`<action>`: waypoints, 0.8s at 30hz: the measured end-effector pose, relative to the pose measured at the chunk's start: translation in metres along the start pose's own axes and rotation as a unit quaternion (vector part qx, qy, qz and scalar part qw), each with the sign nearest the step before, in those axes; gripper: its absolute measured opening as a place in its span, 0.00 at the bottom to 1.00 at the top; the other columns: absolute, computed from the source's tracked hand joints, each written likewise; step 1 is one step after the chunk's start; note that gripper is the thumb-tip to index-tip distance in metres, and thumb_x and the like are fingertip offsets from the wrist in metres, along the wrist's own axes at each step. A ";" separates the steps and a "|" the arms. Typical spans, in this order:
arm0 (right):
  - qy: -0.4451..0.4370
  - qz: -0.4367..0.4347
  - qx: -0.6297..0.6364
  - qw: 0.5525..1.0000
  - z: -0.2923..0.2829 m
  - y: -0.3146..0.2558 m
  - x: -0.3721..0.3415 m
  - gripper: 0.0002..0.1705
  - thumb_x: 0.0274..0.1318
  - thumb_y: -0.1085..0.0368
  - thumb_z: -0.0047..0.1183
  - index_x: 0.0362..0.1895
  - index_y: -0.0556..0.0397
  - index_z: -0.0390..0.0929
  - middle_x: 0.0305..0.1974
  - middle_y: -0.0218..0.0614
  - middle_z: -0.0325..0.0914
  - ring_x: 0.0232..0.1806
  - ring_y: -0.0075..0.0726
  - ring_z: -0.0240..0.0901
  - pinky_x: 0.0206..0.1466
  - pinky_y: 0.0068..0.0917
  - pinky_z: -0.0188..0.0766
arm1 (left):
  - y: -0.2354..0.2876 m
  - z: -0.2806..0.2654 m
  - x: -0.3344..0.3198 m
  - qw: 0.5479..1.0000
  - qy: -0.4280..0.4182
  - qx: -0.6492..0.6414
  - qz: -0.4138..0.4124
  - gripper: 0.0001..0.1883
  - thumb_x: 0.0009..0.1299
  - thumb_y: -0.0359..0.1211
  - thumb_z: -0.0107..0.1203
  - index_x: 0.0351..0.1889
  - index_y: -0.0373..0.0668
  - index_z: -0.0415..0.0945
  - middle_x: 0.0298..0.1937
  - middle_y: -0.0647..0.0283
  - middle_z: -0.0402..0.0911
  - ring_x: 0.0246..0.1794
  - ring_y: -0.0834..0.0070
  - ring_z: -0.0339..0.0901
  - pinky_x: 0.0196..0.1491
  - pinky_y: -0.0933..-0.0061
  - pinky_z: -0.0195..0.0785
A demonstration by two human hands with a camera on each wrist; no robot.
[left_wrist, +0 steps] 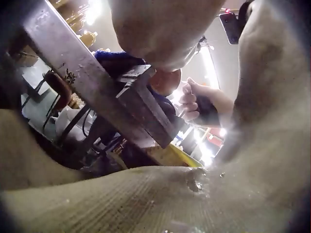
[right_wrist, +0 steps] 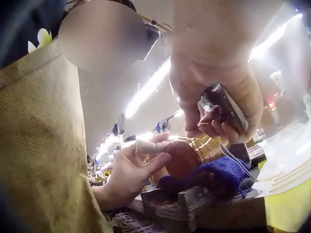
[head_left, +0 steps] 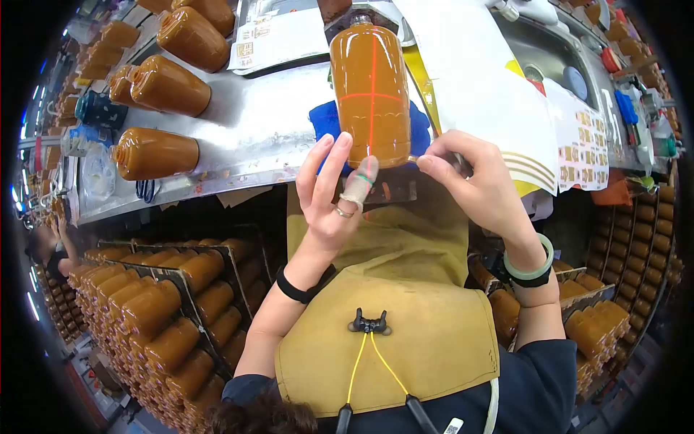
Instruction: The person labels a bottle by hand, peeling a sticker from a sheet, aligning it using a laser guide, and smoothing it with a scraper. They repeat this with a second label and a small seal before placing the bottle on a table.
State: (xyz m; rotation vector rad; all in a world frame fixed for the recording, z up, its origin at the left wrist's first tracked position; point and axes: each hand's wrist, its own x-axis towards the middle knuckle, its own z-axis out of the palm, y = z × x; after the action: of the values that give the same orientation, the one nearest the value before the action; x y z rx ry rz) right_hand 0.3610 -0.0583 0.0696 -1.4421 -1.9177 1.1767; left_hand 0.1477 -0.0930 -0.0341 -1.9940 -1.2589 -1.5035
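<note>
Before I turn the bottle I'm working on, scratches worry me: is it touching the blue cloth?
Touching. The right wrist view shows the brown bottle lying on the blue cloth, its lower side meeting the fabric without a gap.

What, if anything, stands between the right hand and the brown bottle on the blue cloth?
Nothing visible blocks the way. Only a thin piece pinched by the right hand lies between its fingertips and the brown bottle. The left hand is at the base, on the other side.

Left grip point(head_left: 334, 195) open, fingers extended, slightly spread; right grip point(head_left: 478, 179) curled, thumb near forefinger
</note>
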 end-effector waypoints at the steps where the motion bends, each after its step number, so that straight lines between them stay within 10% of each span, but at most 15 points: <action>1: 0.001 0.001 0.000 1.000 0.001 0.002 0.000 0.11 0.64 0.63 0.62 0.38 0.61 0.84 0.34 0.46 0.85 0.35 0.46 0.82 0.44 0.36 0.76 | 0.001 -0.002 0.001 1.000 0.000 -0.002 0.000 0.15 0.73 0.28 0.65 0.58 0.44 0.82 0.60 0.54 0.83 0.61 0.54 0.80 0.59 0.60 0.78; 3: 0.019 -0.046 0.014 0.999 0.006 0.008 -0.001 0.09 0.64 0.64 0.64 0.37 0.59 0.83 0.29 0.28 0.78 0.28 0.20 0.65 0.33 0.22 0.62 | 0.002 -0.009 0.007 0.997 -0.076 -0.032 0.007 0.15 0.74 0.28 0.65 0.58 0.43 0.82 0.57 0.56 0.85 0.59 0.54 0.81 0.58 0.60 0.79; 8: 0.008 -0.054 0.024 0.998 0.004 0.002 -0.003 0.09 0.64 0.65 0.64 0.37 0.58 0.83 0.29 0.28 0.79 0.29 0.20 0.66 0.34 0.22 0.62 | -0.001 -0.001 0.001 0.990 -0.009 -0.106 -0.093 0.12 0.61 0.15 0.69 0.31 0.34 0.75 0.52 0.52 0.87 0.50 0.51 0.86 0.48 0.61 0.84; 13: 0.015 -0.051 0.007 0.999 0.004 0.011 -0.001 0.09 0.65 0.64 0.63 0.37 0.58 0.83 0.30 0.28 0.79 0.29 0.20 0.65 0.34 0.22 0.63 | 0.002 -0.005 -0.001 0.989 -0.026 -0.101 -0.108 0.10 0.63 0.17 0.69 0.36 0.35 0.78 0.53 0.51 0.87 0.53 0.50 0.85 0.50 0.61 0.84; 15: 0.018 -0.035 0.016 0.999 0.005 0.013 0.000 0.09 0.65 0.64 0.63 0.37 0.59 0.84 0.30 0.28 0.79 0.29 0.20 0.65 0.34 0.22 0.63 | 0.007 -0.003 -0.001 0.989 -0.013 -0.089 -0.114 0.14 0.74 0.25 0.63 0.56 0.32 0.81 0.55 0.51 0.85 0.57 0.54 0.83 0.58 0.59 0.79; 22: 0.020 -0.030 0.014 0.999 0.008 0.015 0.002 0.10 0.64 0.64 0.63 0.37 0.59 0.84 0.30 0.29 0.80 0.28 0.20 0.65 0.32 0.23 0.63 | 0.009 -0.003 0.018 0.995 -0.052 -0.086 -0.029 0.10 0.66 0.21 0.69 0.45 0.38 0.86 0.56 0.53 0.84 0.55 0.53 0.83 0.56 0.58 0.80; 24: 0.000 -0.003 0.018 1.000 0.006 0.006 0.002 0.13 0.64 0.62 0.62 0.38 0.62 0.85 0.35 0.47 0.85 0.37 0.50 0.83 0.46 0.38 0.76 | 0.004 0.005 0.003 0.991 0.005 -0.109 -0.082 0.22 0.65 0.20 0.69 0.56 0.43 0.79 0.52 0.53 0.87 0.52 0.52 0.85 0.52 0.62 0.83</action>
State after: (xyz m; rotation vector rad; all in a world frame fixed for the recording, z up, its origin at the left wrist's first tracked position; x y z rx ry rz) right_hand 0.3594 -0.0578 0.0611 -1.4168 -1.8901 1.2015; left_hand 0.1538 -0.0901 -0.0326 -2.0553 -1.3340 -1.7969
